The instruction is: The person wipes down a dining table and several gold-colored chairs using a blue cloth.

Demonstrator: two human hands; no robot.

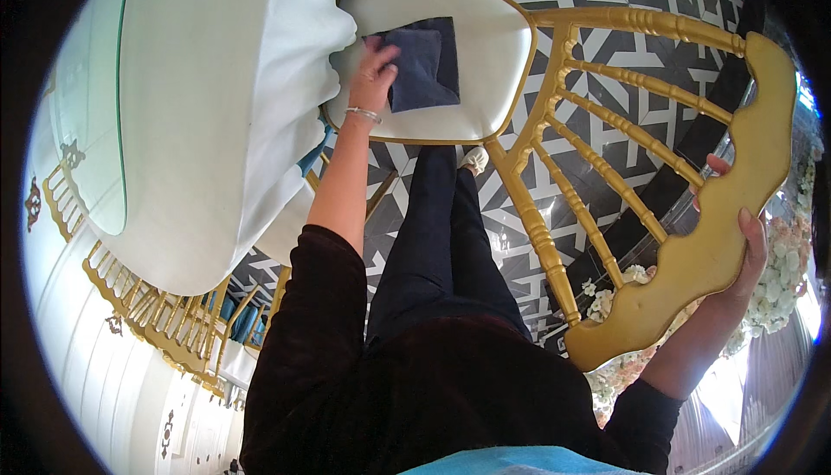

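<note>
A gold chair with turned spindles stands before me, its white padded seat (496,79) at the top of the view. On the seat lies a dark blue cloth (422,69), partly folded over itself. My left hand (374,76), a bracelet at its wrist, is at the cloth's left edge. Its fingers are bent and blurred, so whether they pinch the cloth is unclear. At the right, my right hand (753,244) grips the scalloped top rail (701,228) of the chair back, thumb on the near face and fingertips showing over the far edge.
A table with a white draped cloth (195,118) and a glass top stands close on the left, its drape meeting the seat. More gold chairs (156,313) are lower left. Pale flowers (776,280) stand at the right, behind the chair back. The floor (506,228) is patterned black and white.
</note>
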